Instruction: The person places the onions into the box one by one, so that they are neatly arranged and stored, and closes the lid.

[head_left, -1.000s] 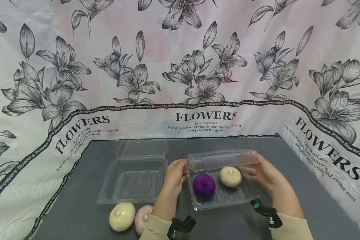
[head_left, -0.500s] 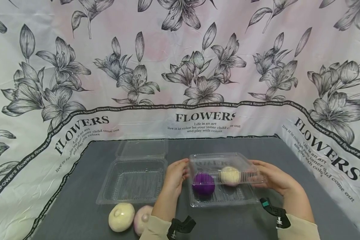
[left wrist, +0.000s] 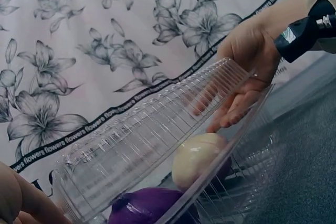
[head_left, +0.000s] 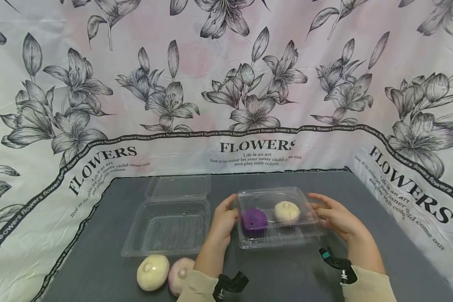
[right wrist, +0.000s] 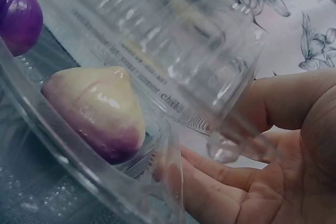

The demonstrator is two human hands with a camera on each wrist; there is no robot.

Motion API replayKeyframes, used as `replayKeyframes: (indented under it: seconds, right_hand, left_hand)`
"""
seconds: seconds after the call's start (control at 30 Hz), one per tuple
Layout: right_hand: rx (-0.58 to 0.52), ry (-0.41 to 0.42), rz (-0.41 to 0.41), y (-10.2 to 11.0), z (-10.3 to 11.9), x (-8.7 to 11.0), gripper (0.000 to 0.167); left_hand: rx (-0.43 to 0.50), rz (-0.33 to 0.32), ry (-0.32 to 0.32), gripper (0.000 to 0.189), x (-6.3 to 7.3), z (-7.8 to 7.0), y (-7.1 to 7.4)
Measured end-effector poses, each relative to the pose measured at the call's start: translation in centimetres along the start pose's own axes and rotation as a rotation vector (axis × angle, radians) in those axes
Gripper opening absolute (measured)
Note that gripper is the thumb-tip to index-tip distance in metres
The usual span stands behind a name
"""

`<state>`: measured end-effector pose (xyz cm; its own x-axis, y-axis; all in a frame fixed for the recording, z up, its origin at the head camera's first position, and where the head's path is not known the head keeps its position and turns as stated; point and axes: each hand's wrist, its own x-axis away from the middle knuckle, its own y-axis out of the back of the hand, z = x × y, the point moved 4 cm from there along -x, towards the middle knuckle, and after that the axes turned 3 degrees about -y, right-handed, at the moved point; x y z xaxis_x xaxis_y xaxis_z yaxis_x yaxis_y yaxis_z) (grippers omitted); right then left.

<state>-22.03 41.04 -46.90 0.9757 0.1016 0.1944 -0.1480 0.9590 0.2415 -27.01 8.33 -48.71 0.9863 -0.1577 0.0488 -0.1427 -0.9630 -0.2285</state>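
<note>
A floral cloth (head_left: 234, 105) rises behind a dark grey table (head_left: 279, 277). On the table, left of the person's left arm, a second box (head_left: 166, 247) stands with its lid laid back; that lid's clear edges are hard to make out.

The box (head_left: 279, 239) lies between the two hands, touching both. Its clear lid slants over the base, and both wrist views show a gap between the two. Whether the base rests flat on the table, I cannot tell.

The left hand (head_left: 222, 220) is at the box's left edge. Its fingertips are hidden there and the left wrist view cuts the hand off, so I cannot tell whether it grips or just presses. The right hand (head_left: 337, 218) pinches the right end, the lid's corner between thumb and fingers.

Inside the box, the purple onion (right wrist: 21, 17) sits nearer the left hand, cut off in both wrist views. The pale onion (right wrist: 100, 111), mauve underneath, sits nearer the right hand. Before the second box are a cream onion (head_left: 153, 272) and, just beside it, a pinkish onion (head_left: 178, 274), partly covered by the left sleeve (head_left: 198, 288).
</note>
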Motion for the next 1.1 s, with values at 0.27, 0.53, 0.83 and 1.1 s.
replayKeyframes:
  seconds: [0.27,0.53,0.83,1.1]
  right_hand:
    - [0.0,0.042,0.006,0.5,0.3,0.2,0.076]
    - [0.19,-0.123,-0.037,0.5,0.5,0.8,0.054]
    - [0.135,-0.216,0.025,0.1,-0.7,2.2,0.052]
    - [0.046,-0.14,0.177,1.3,-1.2,2.6,0.067]
  left_hand:
    - [-0.043,-0.005,-0.027,0.079,0.1,0.3,-0.6]
    - [-0.185,-0.018,-0.028,0.065,0.1,0.3,-1.0]
    - [-0.297,0.0,0.007,0.047,1.4,1.1,-0.9]
    - [-0.143,0.068,0.035,0.069,4.4,1.4,-0.4]
